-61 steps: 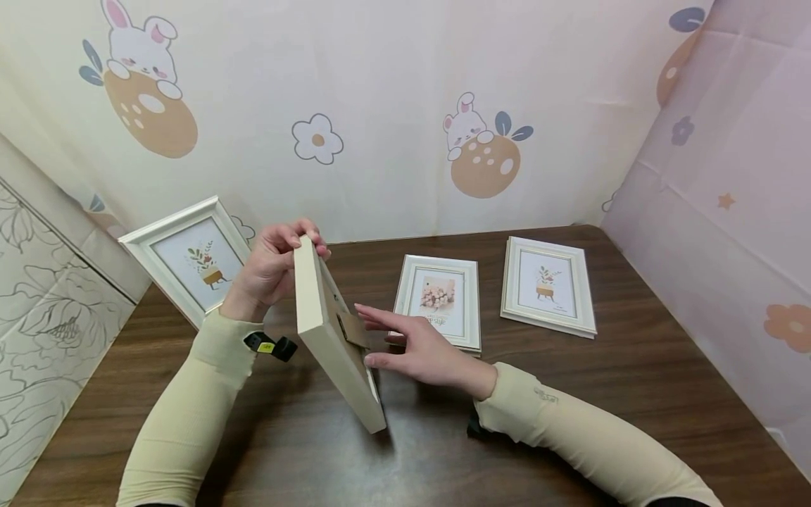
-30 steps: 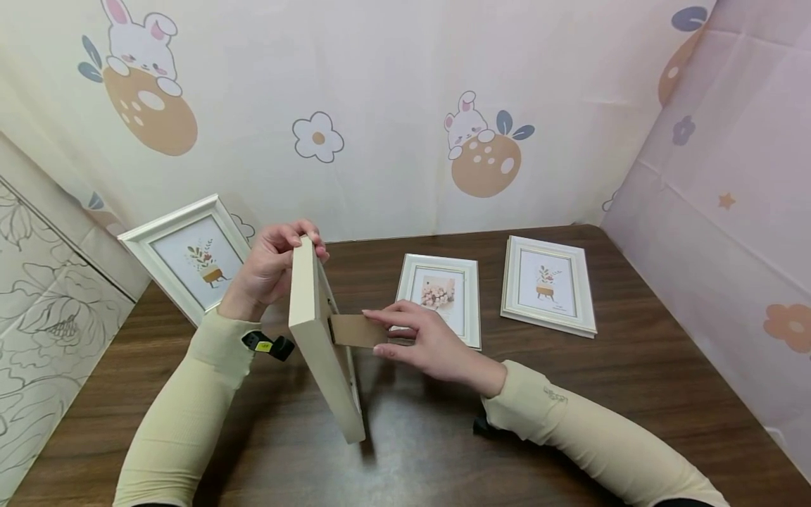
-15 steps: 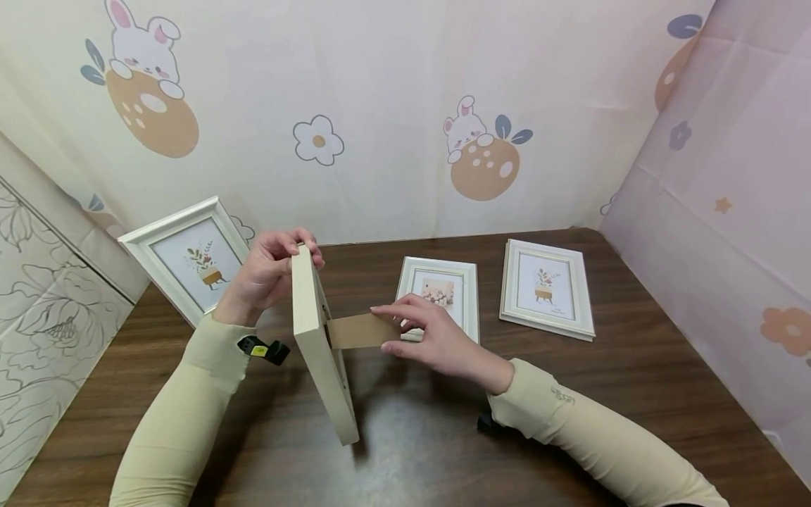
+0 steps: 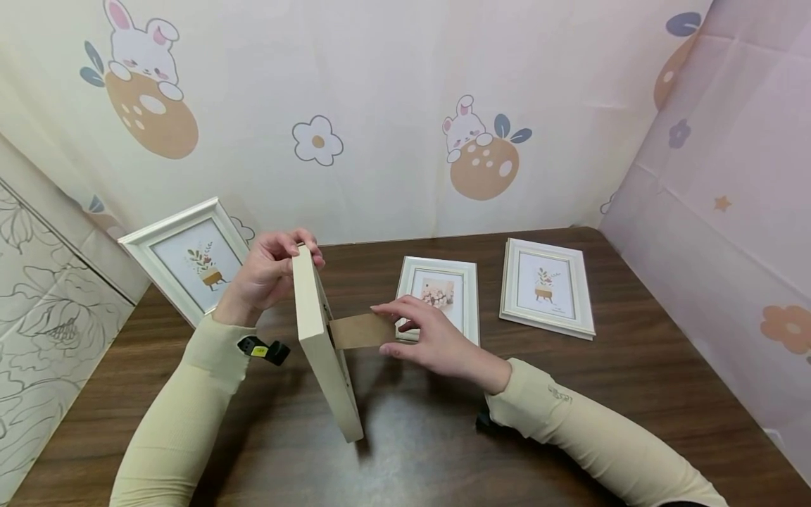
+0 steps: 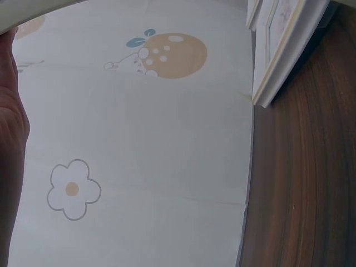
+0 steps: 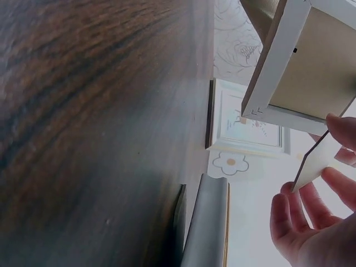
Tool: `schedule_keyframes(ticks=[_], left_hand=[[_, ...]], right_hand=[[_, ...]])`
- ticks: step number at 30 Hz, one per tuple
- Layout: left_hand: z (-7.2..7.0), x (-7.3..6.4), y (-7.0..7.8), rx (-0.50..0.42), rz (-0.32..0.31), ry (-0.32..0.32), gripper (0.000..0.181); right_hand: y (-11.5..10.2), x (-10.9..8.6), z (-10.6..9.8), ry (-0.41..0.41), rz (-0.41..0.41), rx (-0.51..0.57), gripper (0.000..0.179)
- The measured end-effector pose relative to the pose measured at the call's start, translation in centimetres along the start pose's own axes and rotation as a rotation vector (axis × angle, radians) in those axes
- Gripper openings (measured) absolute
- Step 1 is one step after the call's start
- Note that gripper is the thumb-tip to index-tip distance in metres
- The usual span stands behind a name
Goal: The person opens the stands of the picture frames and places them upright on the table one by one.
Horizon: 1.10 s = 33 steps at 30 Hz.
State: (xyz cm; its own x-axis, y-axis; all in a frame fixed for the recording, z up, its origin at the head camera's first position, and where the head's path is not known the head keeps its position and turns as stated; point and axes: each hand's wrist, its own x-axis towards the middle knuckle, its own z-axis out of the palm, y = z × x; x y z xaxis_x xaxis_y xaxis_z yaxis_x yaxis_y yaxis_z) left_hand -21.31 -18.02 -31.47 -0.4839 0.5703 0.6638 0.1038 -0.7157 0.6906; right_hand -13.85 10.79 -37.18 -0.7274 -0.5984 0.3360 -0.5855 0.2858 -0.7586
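Note:
A cream picture frame [image 4: 326, 366] stands on edge, its thick side towards me and its brown back facing right. At its top edge my left hand [image 4: 262, 274] grips it between thumb and fingers. From the back juts a flat cardboard stand [image 4: 357, 332], swung well out. My right hand [image 4: 437, 343] holds the outer end of this stand, thumb below and fingers above. In the right wrist view, the thumb and fingers meet the thin stand [image 6: 312, 166] beside the frame's backing board [image 6: 320, 64]. The left wrist view shows only part of the left hand [image 5: 10, 105].
Another frame with a plant picture [image 4: 190, 260] leans upright at the left. Behind my right hand lies a frame with a pink flower picture [image 4: 469, 296]. Farther right lies a white plant-picture frame [image 4: 548, 289]. All are on the dark wood table [image 4: 431, 451], against a printed curtain [image 4: 380, 190].
The cardboard stand has swung out from near the frame's back, and the right hand has moved right with it. The frame has turned slightly. Over the last half second little has moved.

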Motion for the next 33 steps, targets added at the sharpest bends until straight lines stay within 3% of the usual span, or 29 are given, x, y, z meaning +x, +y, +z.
schedule_keyframes(ticks=[10,18,25,33], left_hand=[[0.0,-0.1,0.1,0.0,-0.001,-0.003,0.012],[-0.1,-0.6,0.9,0.0,0.033,0.02,0.013],[-0.2,-0.9,2.2,0.044,0.044,0.12,0.01],[-0.4,-0.7,3.7,0.118,0.12,0.273,0.012]], right_hand=[[0.2,-0.2,-0.4,-0.013,0.03,0.005,0.057],[1.1,-1.1,-2.1,0.004,0.059,0.001,0.052],[1.9,-2.4,-4.6,0.046,0.098,-0.04,0.049],[2.1,-3.5,-7.3,0.086,0.178,-0.095,0.048]])
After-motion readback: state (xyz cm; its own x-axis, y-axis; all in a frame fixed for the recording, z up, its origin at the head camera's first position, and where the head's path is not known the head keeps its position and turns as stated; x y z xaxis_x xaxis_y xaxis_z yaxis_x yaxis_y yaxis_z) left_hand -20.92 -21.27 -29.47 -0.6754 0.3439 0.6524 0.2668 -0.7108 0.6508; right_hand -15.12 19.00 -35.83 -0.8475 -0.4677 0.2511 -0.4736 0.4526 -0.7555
